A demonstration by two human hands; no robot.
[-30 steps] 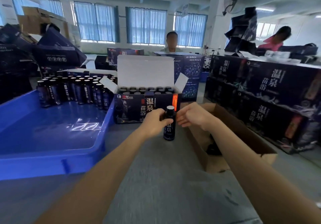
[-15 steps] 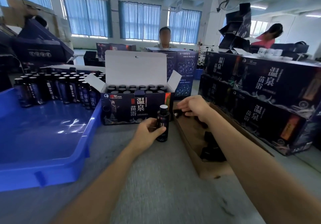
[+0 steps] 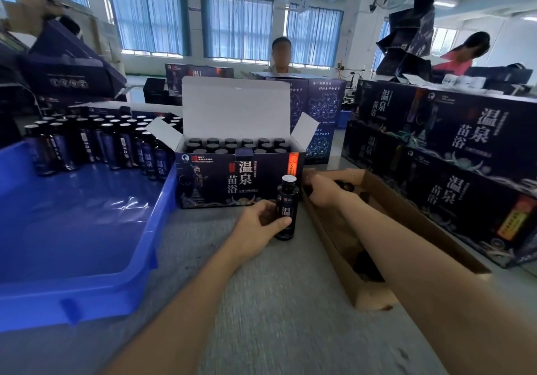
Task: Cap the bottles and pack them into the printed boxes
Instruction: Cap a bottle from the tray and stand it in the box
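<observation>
Head view: grey table (image 3: 276, 302) bears blue tray (image 3: 162, 200), open printed box (image 3: 220, 182); curtained windows (image 3: 236, 25) behind.

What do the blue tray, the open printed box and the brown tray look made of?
Blue tray: glossy moulded plastic, judging by the light glare. Open printed box: thin paperboard, dark print outside, plain white inside the lid. Brown tray: probably matte, unprinted cardboard.

The left hand (image 3: 259, 225) grips an upright bottle (image 3: 286, 210) on the table (image 3: 261, 302), before the open box (image 3: 209, 184). The right hand (image 3: 319, 192) is inside the cardboard tray (image 3: 414, 210). More bottles (image 3: 101, 145) stand in the blue bin (image 3: 72, 229).
</observation>
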